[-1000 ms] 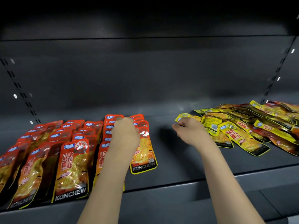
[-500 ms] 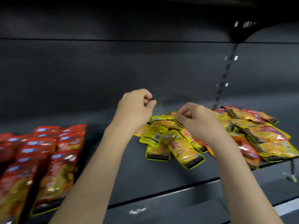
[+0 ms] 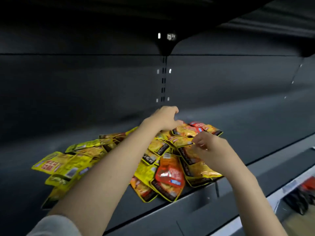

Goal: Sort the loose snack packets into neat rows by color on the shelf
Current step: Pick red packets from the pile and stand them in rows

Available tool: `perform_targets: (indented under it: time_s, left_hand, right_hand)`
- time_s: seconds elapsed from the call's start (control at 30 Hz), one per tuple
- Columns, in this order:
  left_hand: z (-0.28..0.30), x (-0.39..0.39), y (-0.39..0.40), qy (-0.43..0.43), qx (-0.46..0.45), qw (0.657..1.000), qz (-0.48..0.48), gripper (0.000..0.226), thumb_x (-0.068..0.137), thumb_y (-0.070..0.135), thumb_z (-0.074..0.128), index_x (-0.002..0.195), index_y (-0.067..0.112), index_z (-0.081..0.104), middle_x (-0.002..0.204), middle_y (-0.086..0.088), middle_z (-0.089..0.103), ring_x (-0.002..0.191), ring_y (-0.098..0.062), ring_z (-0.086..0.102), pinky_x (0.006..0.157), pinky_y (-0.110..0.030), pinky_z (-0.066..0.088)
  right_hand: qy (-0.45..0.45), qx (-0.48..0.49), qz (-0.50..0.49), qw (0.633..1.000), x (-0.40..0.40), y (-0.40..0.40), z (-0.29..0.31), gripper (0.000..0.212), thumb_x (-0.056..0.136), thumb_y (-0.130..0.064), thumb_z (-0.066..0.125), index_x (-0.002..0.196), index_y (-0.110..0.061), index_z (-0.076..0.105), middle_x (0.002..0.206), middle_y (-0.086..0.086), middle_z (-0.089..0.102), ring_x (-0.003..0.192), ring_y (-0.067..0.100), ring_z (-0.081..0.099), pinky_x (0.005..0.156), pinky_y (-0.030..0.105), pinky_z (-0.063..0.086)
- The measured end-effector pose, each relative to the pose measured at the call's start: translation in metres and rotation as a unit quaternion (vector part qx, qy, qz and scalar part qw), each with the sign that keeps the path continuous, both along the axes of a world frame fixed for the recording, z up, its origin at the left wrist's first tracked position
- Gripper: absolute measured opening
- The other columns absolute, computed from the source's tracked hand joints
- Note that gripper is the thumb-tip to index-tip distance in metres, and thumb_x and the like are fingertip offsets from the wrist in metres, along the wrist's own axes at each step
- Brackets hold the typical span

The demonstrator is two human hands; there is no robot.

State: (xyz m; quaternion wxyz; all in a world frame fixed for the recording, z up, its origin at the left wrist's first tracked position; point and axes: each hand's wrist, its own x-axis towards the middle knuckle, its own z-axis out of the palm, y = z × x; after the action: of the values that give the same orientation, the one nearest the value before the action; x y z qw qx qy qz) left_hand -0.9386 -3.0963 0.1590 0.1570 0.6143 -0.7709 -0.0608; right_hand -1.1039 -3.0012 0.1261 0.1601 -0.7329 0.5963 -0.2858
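Yellow packets [image 3: 56, 165] lay fanned at the pile's left end on the shelf [image 3: 238, 145], long axes running roughly front-to-back. Mid-pile, a red packet [image 3: 168, 172] sat near the front edge, w/ more red ones at the far right rear. Left hand [image 3: 163, 119] reached over to the pile's back, fingers curled onto packets there; whether it held one, couldn't tell. Right hand [image 3: 207, 147] was nearer the front red packet, thumb & fingers pinching the edge of a yellow-orange packet [image 3: 183, 142].
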Motion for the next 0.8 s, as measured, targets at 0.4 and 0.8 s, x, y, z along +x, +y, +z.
perform_targets:
  time_s: [0.4, 0.8]
  left_hand:
    - [-0.029, -0.054, -0.039, -0.108, 0.082, 0.99, -0.037, 0.086, 0.077, 0.061, 0.064, 0.146, 0.02, 0.034, 0.151, -0.002, 0.035, 0.138, -0.024, 0.032, 0.111, -0.039, 0.029]
    - [0.001, -0.021, 0.037, 0.07, -0.036, 0.994, 0.075, 0.035, 0.069, 0.049, 0.075, 0.082, 0.022, 0.057, 0.083, 0.004, 0.064, 0.076, -0.019, 0.061, 0.072, -0.033, 0.052]
  right_hand:
    - [-0.023, -0.005, -0.019, 1.0, -0.056, -0.027, -0.022, 0.034, 0.09, -0.027, 0.058, 0.124, -0.023, 0.054, 0.125, 0.002, 0.061, 0.115, 0.024, 0.055, 0.093, 0.035, 0.045]
    - [0.0, 0.016, 0.004, 1.0, -0.034, -0.144, 0.005, 0.041, 0.091, -0.026, 0.054, 0.131, -0.015, 0.052, 0.134, 0.008, 0.054, 0.121, 0.026, 0.051, 0.09, 0.026, 0.04]
